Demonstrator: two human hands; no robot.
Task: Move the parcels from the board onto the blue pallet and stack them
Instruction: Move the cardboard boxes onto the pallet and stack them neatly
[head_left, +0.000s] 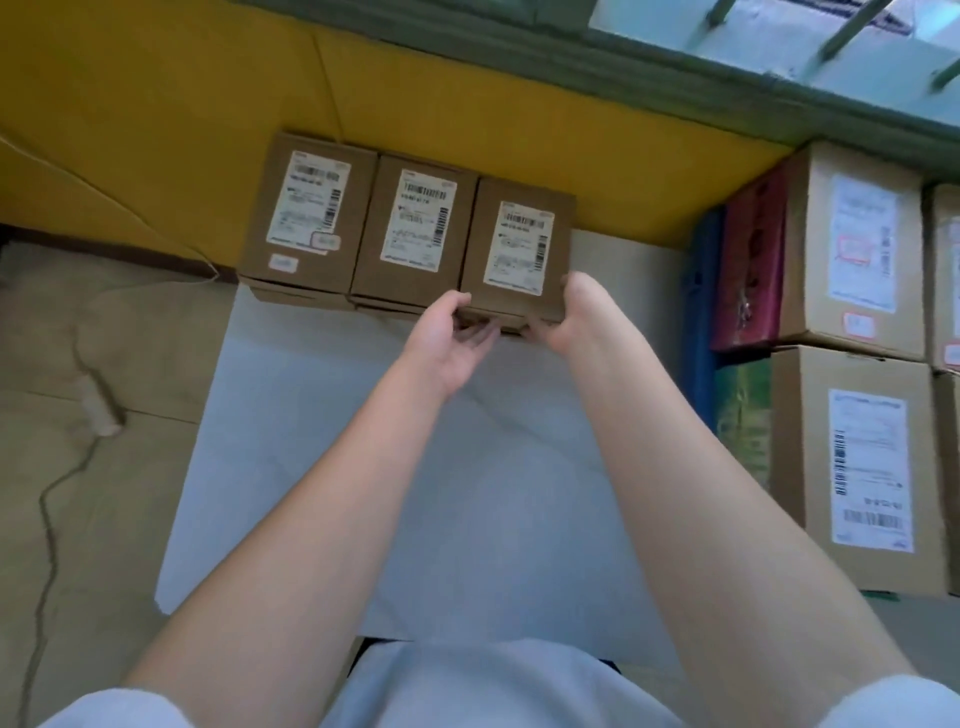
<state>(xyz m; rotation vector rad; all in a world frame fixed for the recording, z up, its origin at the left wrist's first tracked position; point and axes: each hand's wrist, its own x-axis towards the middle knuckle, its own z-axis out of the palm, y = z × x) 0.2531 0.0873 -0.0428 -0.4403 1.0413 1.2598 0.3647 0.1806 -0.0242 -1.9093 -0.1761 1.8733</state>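
Observation:
Three brown cardboard parcels with white shipping labels stand side by side at the far end of a pale grey board (322, 467): a left parcel (306, 218), a middle parcel (413, 234) and a right parcel (519, 249). More parcels lie underneath them; only their edges show. My left hand (449, 332) holds the right parcel's near left corner, fingers curled under it. Its near right corner is gripped by my right hand (571, 312). A strip of the blue pallet (698, 312) shows at the right, beside larger boxes.
Larger labelled cardboard boxes (852, 249) (857, 467) stand at the right next to a red carton (750, 260). A yellow wall panel (156, 114) runs behind the parcels. On the floor at the left lie a cable (47, 519) and a cardboard tube (98, 405).

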